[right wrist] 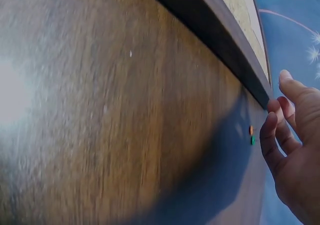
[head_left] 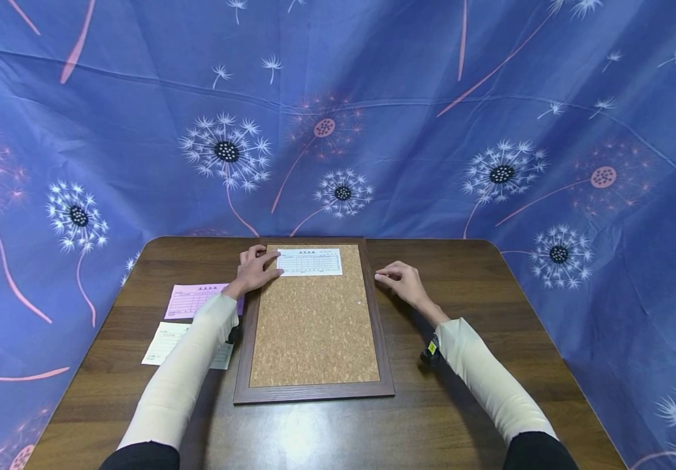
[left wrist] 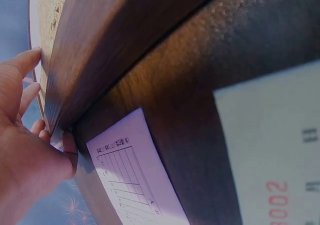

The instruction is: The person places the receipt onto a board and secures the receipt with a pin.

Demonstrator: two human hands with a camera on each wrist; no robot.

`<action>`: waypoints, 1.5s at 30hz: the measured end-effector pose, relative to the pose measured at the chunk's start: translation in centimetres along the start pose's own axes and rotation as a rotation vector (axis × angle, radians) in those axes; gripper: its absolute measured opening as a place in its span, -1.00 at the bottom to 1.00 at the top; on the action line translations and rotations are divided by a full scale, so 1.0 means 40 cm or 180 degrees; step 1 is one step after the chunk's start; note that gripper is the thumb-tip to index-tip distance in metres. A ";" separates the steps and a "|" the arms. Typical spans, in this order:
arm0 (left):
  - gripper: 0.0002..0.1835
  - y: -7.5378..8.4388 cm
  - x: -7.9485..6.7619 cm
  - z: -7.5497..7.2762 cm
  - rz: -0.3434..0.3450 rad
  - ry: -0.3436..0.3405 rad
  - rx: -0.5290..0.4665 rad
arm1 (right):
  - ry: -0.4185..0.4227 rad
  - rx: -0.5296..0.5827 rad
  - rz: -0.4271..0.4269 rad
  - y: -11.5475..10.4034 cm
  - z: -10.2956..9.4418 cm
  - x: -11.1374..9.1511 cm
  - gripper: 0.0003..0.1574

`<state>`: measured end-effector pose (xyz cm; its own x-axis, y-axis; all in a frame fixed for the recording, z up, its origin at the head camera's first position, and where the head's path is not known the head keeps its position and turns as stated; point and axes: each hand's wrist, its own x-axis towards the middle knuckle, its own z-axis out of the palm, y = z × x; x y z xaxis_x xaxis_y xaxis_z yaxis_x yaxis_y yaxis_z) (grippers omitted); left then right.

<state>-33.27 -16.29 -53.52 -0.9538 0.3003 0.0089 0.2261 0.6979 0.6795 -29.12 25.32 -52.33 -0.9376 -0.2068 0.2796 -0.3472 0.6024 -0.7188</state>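
A white printed slip (head_left: 309,262) lies across the top of a framed cork board (head_left: 314,333). My left hand (head_left: 257,269) reaches over the board's left frame, its spread thumb and fingertip touching the slip's left edge. Just beyond the right frame, my right hand (head_left: 402,282) hovers with thumb and fingertips close together; I cannot tell whether a small thing is between them. In the right wrist view, a small orange piece (right wrist: 251,130) and a small green piece (right wrist: 252,140) lie on the table beside that hand.
Left of the board, a pink printed slip (head_left: 187,301) and a pale greenish slip (head_left: 164,343) lie on the wooden table (head_left: 461,418), partly hidden by the left forearm. A blue dandelion-patterned cloth (head_left: 408,163) hangs behind the table.
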 end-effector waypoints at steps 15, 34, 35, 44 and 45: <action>-0.33 -0.009 0.010 0.015 0.0076 0.0014 0.0021 | 0.0091 -0.0106 -0.0158 -0.048 0.044 0.048 -0.81; -0.35 -0.008 0.008 0.003 0.0076 0.0084 0.0112 | -0.0137 0.0102 -0.0134 -0.098 0.132 0.146 -0.78; -0.35 -0.008 0.007 0.002 0.0067 0.0082 0.0111 | -0.0161 0.0107 -0.0113 -0.100 0.136 0.151 -0.77; -0.35 0.002 -0.004 -0.001 0.0095 0.0092 0.0040 | -0.0274 0.0222 0.0027 -0.127 0.180 0.191 -0.76; -0.35 0.003 -0.004 -0.001 0.0082 0.0081 0.0027 | -0.0262 0.0183 0.0026 -0.130 0.186 0.195 -0.76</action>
<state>-33.10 -16.28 -53.41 -0.9523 0.3017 0.0450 0.2522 0.6957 0.6725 -34.79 14.85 -51.15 -0.9380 -0.2661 0.2220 -0.3378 0.5595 -0.7569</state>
